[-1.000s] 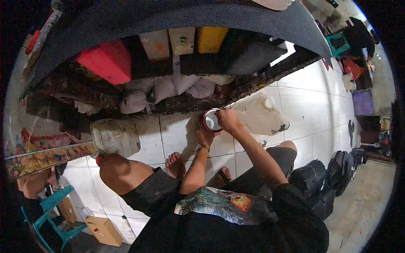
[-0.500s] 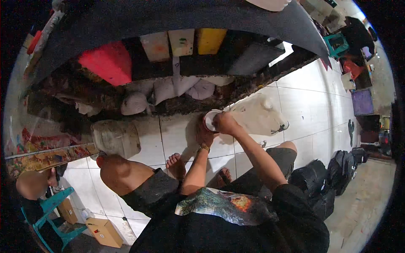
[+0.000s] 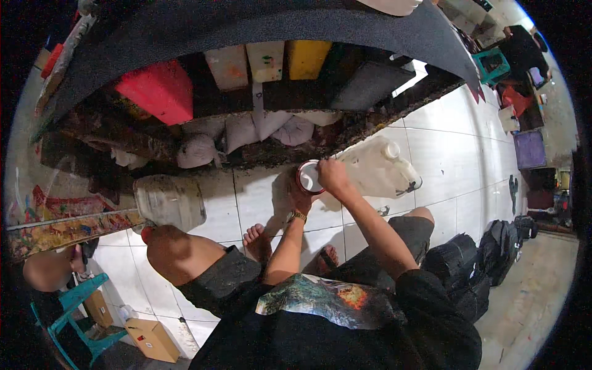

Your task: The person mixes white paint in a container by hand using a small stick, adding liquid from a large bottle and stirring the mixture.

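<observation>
Above the tiled floor, between my knees, a small round tub (image 3: 309,177) with a dark red rim and a white inside faces up. My left hand (image 3: 300,198) is closed around its near side. At the tub's right rim, my right hand (image 3: 333,177) has its fingers curled together. What they pinch, if anything, is hidden from this angle. Just beyond that hand a translucent plastic jerrycan (image 3: 370,165) with a white cap lies on the floor. A second cloudy plastic container (image 3: 169,202) is left of my hands, by my left knee.
A dark-draped table (image 3: 265,24) spans the front, with coloured blocks (image 3: 161,91) and pale sacks (image 3: 256,131) beneath. Black bags (image 3: 456,262) lie at right. Another person (image 3: 46,302) sits at lower left near a teal stool (image 3: 83,296) and a cardboard box (image 3: 153,339).
My right hand has shifted from over the tub's opening to its right rim, so more of the white inside shows. My left hand and the tub have hardly moved.
</observation>
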Demonstrator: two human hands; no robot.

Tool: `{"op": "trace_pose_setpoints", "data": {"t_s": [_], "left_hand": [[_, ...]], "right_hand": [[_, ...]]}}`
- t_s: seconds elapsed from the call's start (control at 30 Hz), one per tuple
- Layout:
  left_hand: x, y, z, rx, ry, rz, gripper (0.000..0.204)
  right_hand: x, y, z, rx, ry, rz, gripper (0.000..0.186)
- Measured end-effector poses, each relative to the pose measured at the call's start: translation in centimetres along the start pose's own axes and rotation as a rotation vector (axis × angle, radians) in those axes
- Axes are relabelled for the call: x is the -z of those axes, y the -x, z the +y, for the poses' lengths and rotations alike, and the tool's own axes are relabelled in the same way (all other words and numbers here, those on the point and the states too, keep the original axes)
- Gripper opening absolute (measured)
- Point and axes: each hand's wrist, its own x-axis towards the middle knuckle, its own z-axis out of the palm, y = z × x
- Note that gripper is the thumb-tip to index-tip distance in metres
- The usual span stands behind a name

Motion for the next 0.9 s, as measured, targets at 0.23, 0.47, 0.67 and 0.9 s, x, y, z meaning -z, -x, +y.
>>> {"op": "trace_pose_setpoints", "data": {"t_s": [0.23, 0.47, 0.67, 0.9], "left_hand": [[0.9, -0.7, 1.9, 0.012, 0.229, -0.100, 0.107], [1.8, -0.5, 1.5, 0.052, 0.153, -0.062, 0.086], [1.9, -0.2, 0.9, 0.102, 0.317, -0.029, 0.109], [3.0, -0.5, 0.8, 0.136, 0.203, -0.030, 0.119]], "right_hand": [[-0.1, -0.3, -0.2, 0.202, 0.002, -0.122, 0.012], [-1.3, -0.7, -0.5, 0.108, 0.020, -0.087, 0.015], [-0.2, -0.5, -0.9, 0.036, -0.016, -0.011, 0.013], [1.5, -1.0, -1.9, 0.164, -0.156, -0.028, 0.013]]}}
